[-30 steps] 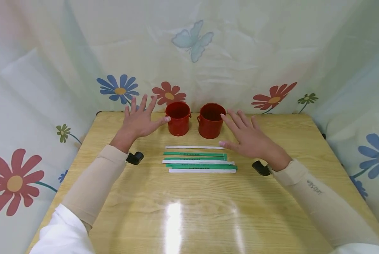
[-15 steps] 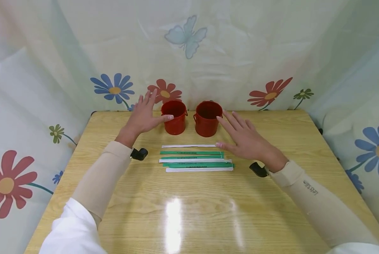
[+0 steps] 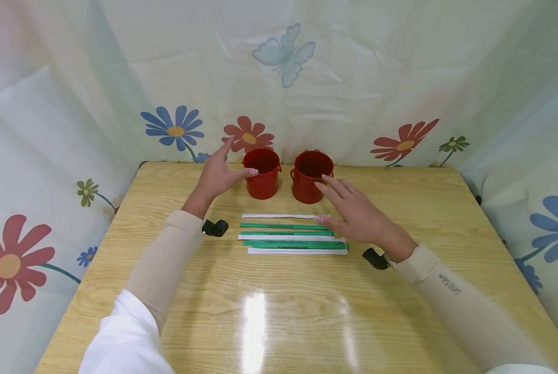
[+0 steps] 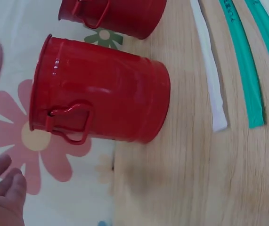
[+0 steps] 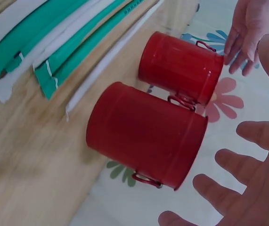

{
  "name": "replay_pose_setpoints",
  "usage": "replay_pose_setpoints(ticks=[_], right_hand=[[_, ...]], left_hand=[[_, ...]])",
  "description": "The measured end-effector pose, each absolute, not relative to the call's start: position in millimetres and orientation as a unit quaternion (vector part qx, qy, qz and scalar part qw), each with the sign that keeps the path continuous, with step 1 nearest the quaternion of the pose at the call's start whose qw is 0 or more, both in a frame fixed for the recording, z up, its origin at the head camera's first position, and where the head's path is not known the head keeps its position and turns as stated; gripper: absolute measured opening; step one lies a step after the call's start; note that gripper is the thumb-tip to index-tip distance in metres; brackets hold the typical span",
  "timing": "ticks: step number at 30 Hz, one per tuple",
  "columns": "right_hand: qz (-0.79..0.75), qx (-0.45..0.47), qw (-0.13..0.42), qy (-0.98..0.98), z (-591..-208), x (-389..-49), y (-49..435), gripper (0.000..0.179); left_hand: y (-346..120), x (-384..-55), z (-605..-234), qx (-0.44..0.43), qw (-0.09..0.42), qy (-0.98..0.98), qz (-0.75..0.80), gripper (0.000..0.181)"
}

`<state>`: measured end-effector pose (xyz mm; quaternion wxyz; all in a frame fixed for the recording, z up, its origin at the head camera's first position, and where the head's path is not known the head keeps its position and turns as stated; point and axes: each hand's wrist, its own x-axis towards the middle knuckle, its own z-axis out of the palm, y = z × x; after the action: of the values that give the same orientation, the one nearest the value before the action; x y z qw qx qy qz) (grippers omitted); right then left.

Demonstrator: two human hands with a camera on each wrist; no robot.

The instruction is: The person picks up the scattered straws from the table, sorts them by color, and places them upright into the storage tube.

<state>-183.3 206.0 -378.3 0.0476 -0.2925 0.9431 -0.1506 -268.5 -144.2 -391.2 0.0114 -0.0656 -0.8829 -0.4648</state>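
Note:
Two small red metal buckets stand side by side at the back of the table, the left bucket and the right bucket, each with little side loops. Beside the left bucket my left hand hovers, thumb extended across its rim in the head view, holding nothing. My right hand hangs in front and to the right of the other bucket, fingers spread and holding nothing. In the right wrist view a gap shows between its fingers and the bucket. Several long paper-wrapped sticks, green and white, lie in a row before the buckets.
The wooden table reaches back to a hanging cloth printed with flowers and a butterfly. This cloth also rises along both sides. Each wrist carries a small black camera, on the left and right.
My left hand has moved right, closer to the left bucket. The right hand has shifted slightly left and nearer to me. The buckets and wrapped sticks have stayed in place.

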Motion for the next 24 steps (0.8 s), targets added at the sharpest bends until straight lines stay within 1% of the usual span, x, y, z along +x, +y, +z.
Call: replay_pose_setpoints(ticks=[6, 14, 20, 24], right_hand=[[-0.175, -0.292, 0.058, 0.938, -386.4, -180.6, 202.8, 0.080], [-0.191, -0.290, 0.056, 0.936, -395.0, -181.8, 203.7, 0.076], [-0.212, -0.263, 0.075, 0.938, -402.1, -187.3, 205.0, 0.068], [-0.242, -0.248, 0.065, 0.936, -409.2, -191.3, 206.7, 0.061]], left_hand=[[-139.3, -274.8, -404.5, -0.061, 0.025, -0.832, -0.550, 0.100], [-129.3, -279.8, -403.3, -0.068, 0.018, -0.823, -0.564, 0.097], [-127.2, -283.1, -404.1, -0.086, 0.005, -0.798, -0.597, 0.097], [-126.0, -283.3, -405.6, -0.097, -0.002, -0.787, -0.610, 0.094]])
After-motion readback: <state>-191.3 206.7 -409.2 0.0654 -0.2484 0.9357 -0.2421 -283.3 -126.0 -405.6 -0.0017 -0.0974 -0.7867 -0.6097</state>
